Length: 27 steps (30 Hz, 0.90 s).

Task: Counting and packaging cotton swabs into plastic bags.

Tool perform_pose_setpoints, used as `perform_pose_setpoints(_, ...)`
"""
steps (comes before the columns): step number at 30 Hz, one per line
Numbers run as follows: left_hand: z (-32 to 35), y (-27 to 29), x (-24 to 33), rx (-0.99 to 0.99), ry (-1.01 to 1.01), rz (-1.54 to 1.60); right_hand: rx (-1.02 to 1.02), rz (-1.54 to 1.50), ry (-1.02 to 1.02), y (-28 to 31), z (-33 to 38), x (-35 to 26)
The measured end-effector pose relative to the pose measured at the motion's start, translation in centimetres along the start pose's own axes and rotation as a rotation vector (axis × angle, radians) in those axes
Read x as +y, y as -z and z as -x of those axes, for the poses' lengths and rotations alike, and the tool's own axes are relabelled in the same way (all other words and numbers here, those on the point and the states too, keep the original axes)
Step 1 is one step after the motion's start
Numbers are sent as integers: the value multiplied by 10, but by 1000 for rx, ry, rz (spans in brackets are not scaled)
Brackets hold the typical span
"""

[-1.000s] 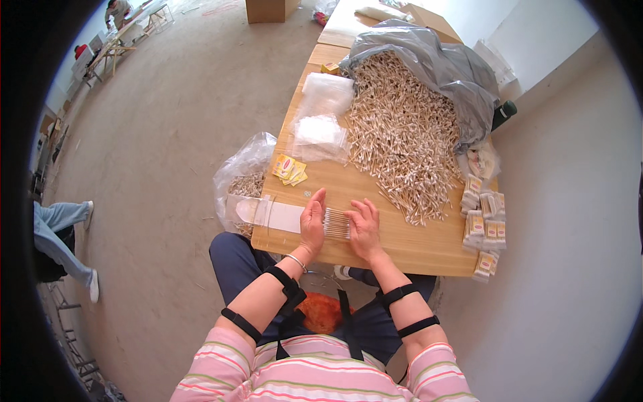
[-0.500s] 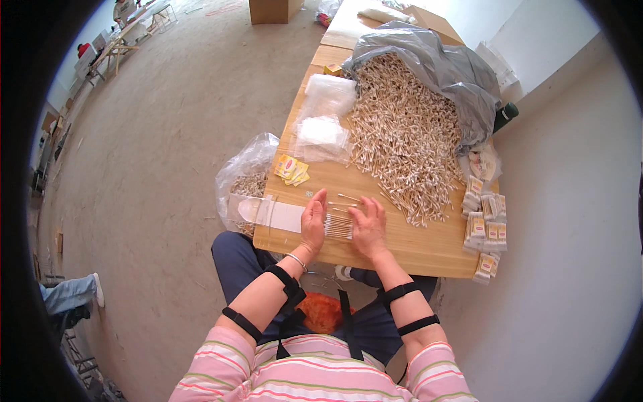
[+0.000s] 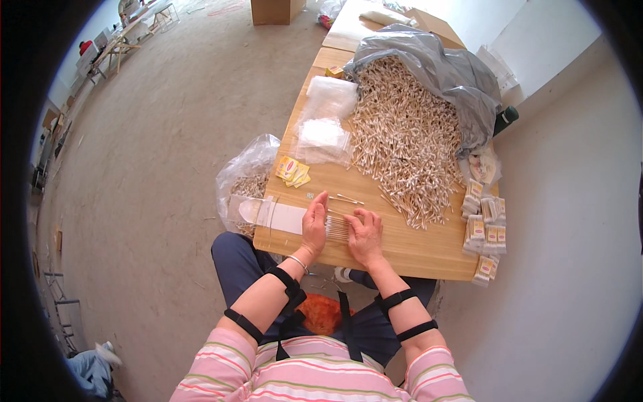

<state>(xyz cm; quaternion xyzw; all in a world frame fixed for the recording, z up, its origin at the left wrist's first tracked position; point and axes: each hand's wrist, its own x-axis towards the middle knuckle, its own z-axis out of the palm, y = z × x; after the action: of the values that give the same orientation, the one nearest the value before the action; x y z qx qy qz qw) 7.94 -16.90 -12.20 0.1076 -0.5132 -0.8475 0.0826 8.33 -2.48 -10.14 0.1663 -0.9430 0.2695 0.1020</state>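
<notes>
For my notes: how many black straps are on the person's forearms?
4: two on the left forearm, near wrist and elbow; two on the right forearm, likewise. None seems hidden.

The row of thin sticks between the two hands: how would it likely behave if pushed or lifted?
The row of sticks is loose thin pieces, so it would probably scatter or roll unless squeezed between the left hand and right hand. Each looks very light. Stray sticks nearby suggest they separate easily.

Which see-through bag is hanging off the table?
The crinkly clear bag at the table's left edge, beside the left hand; the other clear bags lie flat on top.
</notes>
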Motion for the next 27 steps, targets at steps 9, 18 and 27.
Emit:
perform_pose_setpoints(9, 4, 1, -6, 11, -60, -56, -28, 120, -138, 14, -10, 14)
perform_pose_setpoints(18, 3, -1, -1, -24, -85, -158, -34, 322, -37, 23, 3, 21)
perform_pose_setpoints(27, 5, 4, 2, -46, -63, -78, -120, 112, -1, 26, 32, 5)
